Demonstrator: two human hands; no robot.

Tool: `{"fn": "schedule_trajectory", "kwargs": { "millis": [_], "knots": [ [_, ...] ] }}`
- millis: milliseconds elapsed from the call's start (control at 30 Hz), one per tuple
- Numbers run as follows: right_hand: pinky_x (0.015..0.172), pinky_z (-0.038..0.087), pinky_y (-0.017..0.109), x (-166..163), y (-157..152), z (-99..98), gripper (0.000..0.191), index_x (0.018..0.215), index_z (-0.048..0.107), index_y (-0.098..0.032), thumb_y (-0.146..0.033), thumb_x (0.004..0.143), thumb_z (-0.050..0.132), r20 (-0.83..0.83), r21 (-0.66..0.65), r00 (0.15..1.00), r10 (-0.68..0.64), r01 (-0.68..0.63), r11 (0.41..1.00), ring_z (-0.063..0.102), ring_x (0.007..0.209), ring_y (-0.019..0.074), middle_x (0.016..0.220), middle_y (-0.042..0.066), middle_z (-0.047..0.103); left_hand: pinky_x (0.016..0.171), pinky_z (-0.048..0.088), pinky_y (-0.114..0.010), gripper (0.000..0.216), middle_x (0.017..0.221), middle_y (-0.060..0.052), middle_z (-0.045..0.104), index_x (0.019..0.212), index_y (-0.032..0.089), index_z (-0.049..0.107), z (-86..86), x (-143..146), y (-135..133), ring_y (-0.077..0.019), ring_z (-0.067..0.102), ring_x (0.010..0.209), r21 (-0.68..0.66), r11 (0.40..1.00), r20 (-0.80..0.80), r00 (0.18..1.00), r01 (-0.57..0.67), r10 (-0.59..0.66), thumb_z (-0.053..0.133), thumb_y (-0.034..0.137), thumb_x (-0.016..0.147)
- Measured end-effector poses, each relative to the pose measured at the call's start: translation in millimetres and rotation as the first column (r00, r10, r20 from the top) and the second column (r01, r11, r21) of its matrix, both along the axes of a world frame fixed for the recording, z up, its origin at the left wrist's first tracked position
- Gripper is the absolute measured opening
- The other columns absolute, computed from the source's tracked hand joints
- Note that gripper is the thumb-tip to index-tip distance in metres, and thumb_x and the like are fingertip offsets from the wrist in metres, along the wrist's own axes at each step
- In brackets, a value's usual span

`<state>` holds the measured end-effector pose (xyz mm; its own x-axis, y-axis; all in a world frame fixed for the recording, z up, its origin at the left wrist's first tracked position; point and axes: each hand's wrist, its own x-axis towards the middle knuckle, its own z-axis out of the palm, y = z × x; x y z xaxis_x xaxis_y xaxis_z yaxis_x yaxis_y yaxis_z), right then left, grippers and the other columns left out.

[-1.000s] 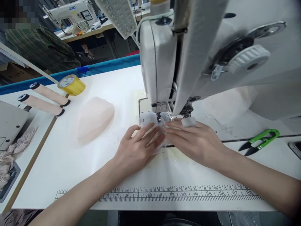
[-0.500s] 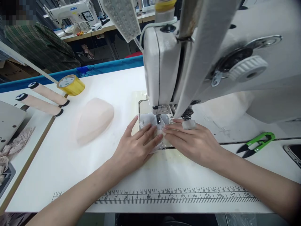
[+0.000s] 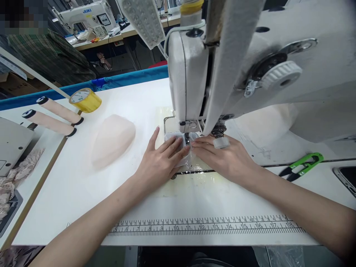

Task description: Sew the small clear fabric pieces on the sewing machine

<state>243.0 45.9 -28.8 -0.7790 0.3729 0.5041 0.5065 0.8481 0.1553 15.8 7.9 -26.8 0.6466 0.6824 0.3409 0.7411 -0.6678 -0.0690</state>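
white table (image 3: 83,185) w/ tape roll (image 3: 85,100), foam cup (image 3: 112,139), green snips (image 3: 302,165).

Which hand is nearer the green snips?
Right. The right hand lies flat at the needle, with the green snips off to its right; the left hand is farther, left of the needle.

Head-worn camera, looking forward and down from close above the sewing table (image 3: 83,193); the sewing machine (image 3: 194,74) looms directly ahead, near the lens. Single view only.
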Motion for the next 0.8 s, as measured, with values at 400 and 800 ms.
{"fn": "schedule_trajectory", "kwargs": {
  "millis": [400,800],
  "knots": [
    [0.093,0.050,0.039,1.8,-1.1,-3.2,0.021,0.096,0.071,-0.015,-0.006,0.095,0.052,-0.037,0.013,0.999,0.028,-0.028,1.000,0.067,0.085,0.0185,0.094,0.004,0.074,0.119,0.017,-0.063,0.034,0.122,-0.008,0.066,0.129,0.018,0.058,0.8,-1.2,-1.7,-0.0231,0.063,0.114,0.027,0.996,0.057,0.995,0.085,-0.086,0.049,0.019,0.097],
    [0.092,0.048,0.041,0.5,-1.6,-3.8,0.023,0.100,0.072,-0.017,-0.018,0.101,0.049,-0.032,-0.019,0.999,-0.018,0.017,1.000,0.067,0.085,0.0211,0.089,0.004,0.074,0.119,0.016,-0.063,0.030,0.120,-0.008,0.067,0.125,0.018,0.060,0.7,0.0,1.5,-0.0215,0.063,0.114,0.029,0.998,0.059,0.997,0.056,-0.057,0.048,0.023,0.099]
  ]
}}
